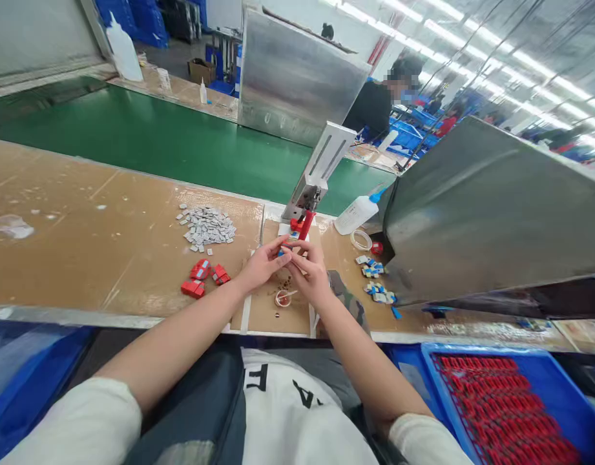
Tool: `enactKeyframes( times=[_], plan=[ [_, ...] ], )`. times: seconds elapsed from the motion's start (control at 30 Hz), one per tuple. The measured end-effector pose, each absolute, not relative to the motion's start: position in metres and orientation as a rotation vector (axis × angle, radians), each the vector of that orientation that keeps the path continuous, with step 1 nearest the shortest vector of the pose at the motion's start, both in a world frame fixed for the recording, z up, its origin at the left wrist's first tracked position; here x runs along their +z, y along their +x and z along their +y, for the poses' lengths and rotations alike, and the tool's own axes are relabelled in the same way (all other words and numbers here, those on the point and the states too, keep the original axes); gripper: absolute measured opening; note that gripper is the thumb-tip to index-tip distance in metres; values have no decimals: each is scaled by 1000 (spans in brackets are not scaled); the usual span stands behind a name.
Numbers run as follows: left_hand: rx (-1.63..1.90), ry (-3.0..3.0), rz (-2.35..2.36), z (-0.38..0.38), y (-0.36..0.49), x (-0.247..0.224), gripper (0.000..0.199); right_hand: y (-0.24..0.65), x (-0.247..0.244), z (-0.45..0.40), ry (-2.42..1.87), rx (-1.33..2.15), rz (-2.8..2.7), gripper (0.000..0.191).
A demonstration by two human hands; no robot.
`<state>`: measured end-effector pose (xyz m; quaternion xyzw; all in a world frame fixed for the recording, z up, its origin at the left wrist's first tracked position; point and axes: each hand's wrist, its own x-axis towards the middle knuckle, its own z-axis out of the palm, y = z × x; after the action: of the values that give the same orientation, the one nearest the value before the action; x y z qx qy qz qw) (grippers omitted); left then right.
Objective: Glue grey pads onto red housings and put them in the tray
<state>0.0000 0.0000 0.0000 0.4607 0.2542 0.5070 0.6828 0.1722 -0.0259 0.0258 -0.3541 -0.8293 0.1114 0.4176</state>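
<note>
Left hand (259, 266) and right hand (311, 270) meet above a brown counter (142, 223), holding a small piece (281, 252).
Their fingers (275, 243) pinch it narrowly, mostly hiding it, just before a red-handled clamp (307, 226). Grey tiles (210, 227) and red blocks (199, 270) lie to the left; a white bottle (356, 214) sits to the right.

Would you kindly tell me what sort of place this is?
Probably a factory assembly line: a green conveyor-like strip runs past the workbench, and a blue tray holds rows of red parts.
</note>
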Motion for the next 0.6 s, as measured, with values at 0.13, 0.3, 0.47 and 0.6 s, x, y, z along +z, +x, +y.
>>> enactKeyframes(
  times=[0.13,0.3,0.47,0.6],
  plan=[
    [1164,1004,550,2,-3,3,82,185,26,-13,-1093,237,-1587,40],
    [1313,980,604,6,-8,5,68,202,47,15,-1282,853,-1474,58],
    [1375,944,639,9,-9,2,78,205,120,30,-898,1124,-1401,67],
    [1311,905,635,9,-9,2,83,212,168,72,-812,972,-1475,61]
  ],
)
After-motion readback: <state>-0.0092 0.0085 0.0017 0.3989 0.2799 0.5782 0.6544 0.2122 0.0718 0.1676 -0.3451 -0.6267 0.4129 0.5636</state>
